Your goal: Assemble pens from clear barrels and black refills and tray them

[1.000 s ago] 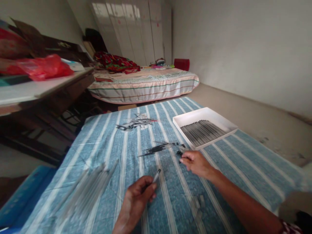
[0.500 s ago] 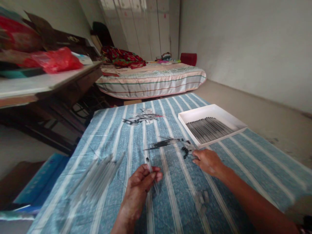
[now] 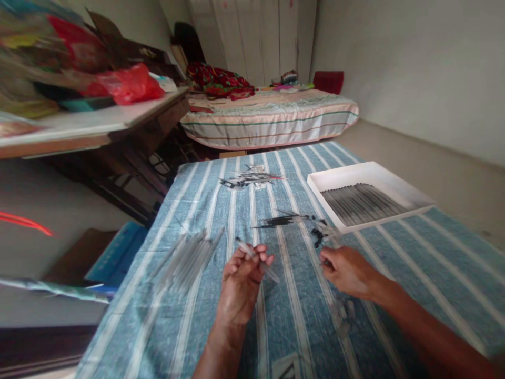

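Note:
My left hand (image 3: 242, 276) is closed on a clear pen barrel (image 3: 256, 256) that lies slanted across its fingertips, above the blue striped cloth (image 3: 414, 263). My right hand (image 3: 345, 268) rests on the cloth with fingers curled; what they pinch is too small to see. Small black pen parts (image 3: 319, 237) lie just beyond that hand. A heap of clear barrels (image 3: 189, 258) lies left of my left hand. Thin dark refills (image 3: 278, 221) lie further ahead. A white tray (image 3: 379, 173) at the right holds a row of dark assembled pens (image 3: 361, 202).
More loose pen pieces (image 3: 248, 180) lie at the cloth's far end. A desk (image 3: 90, 126) with red bags stands at the left, a bed (image 3: 272, 118) beyond. A blue box (image 3: 118, 252) sits on the floor at the left. Bare floor lies to the right.
My left hand turned the barrel from pointing up-right to lying slanted across its fingers. My right hand drew back from the black parts toward me. The camera swung left.

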`<state>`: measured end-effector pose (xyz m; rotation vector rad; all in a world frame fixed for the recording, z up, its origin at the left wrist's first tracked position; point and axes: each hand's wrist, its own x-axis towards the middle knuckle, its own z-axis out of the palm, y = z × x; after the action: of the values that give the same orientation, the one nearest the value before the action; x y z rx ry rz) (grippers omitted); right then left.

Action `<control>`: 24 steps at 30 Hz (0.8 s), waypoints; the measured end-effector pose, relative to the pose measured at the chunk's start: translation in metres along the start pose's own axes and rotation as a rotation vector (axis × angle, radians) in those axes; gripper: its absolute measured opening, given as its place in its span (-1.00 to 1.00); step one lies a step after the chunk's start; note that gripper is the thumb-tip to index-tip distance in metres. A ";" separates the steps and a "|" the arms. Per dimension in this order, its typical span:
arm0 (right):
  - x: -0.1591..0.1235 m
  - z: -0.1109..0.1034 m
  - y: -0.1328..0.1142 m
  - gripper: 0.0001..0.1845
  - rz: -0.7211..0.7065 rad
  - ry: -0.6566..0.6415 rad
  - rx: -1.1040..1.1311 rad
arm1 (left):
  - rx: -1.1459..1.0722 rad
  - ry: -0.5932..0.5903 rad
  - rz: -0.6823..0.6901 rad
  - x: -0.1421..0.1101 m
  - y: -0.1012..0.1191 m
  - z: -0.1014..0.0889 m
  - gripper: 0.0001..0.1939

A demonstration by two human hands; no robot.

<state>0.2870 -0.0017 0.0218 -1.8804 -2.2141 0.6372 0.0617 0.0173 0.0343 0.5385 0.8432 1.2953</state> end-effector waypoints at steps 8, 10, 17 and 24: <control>-0.009 0.032 -0.056 -0.91 -0.136 -0.095 0.674 | -0.094 0.007 0.007 -0.001 -0.003 -0.002 -0.86; -0.005 0.033 -0.061 -0.91 -0.117 -0.099 0.745 | -0.090 -0.003 -0.002 -0.002 -0.004 -0.002 -0.86; -0.002 0.035 -0.067 -0.92 -0.084 -0.058 0.841 | -0.064 -0.022 -0.005 -0.004 -0.005 0.000 -0.85; -0.004 0.037 -0.067 -0.83 -0.158 0.078 0.759 | 0.018 0.019 0.012 -0.002 -0.009 -0.001 -0.78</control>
<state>0.2131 -0.0211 0.0170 -1.2997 -1.6860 1.1407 0.0664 0.0135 0.0266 0.5470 0.8697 1.3066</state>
